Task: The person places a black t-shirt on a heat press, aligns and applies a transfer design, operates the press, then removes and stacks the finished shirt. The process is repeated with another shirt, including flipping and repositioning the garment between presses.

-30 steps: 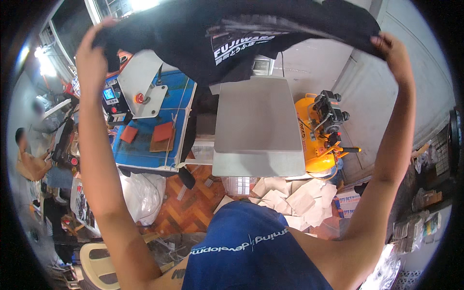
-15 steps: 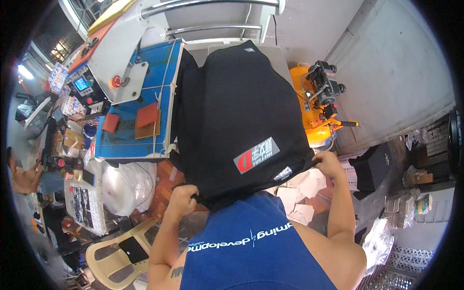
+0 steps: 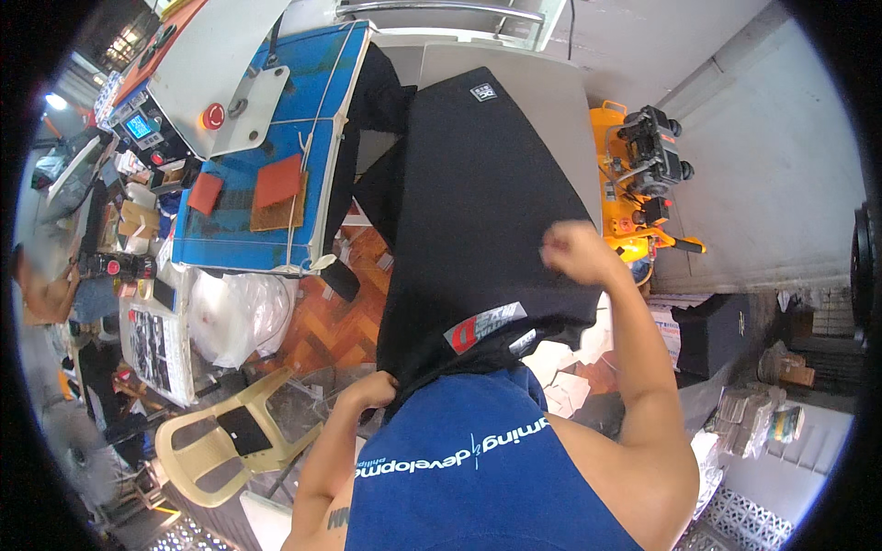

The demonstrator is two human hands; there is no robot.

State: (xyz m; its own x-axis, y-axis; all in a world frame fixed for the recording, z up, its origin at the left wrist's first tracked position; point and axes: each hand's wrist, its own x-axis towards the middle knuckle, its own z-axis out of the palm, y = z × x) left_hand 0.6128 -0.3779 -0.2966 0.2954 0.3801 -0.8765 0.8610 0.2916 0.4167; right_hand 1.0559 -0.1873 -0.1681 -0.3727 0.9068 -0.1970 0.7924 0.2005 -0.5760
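Note:
A black shirt point(image 3: 487, 211) is draped over a grey flat plate point(image 3: 542, 87) and hangs toward my body at the near side. It has a small white emblem near its far end and a grey-and-red patch point(image 3: 482, 328) near the bunched near edge. My left hand point(image 3: 372, 390) is closed on the shirt's near left edge. My right hand point(image 3: 581, 254) is over the shirt's right side with its fingers curled and smeared by motion. Whether it touches the cloth I cannot tell.
On the left is a machine with a control box point(image 3: 147, 133), a red button point(image 3: 211, 116) and a blue board point(image 3: 243, 184) bearing orange pads. An orange compressor point(image 3: 634, 184) stands at right. A cream plastic chair point(image 3: 220, 441) is lower left. Pale sheets point(image 3: 560, 376) lie on the floor.
My right hand has let go of the near right edge and moved up and left over the cloth. The shirt has narrowed, its left part shifted, showing more plate and floor.

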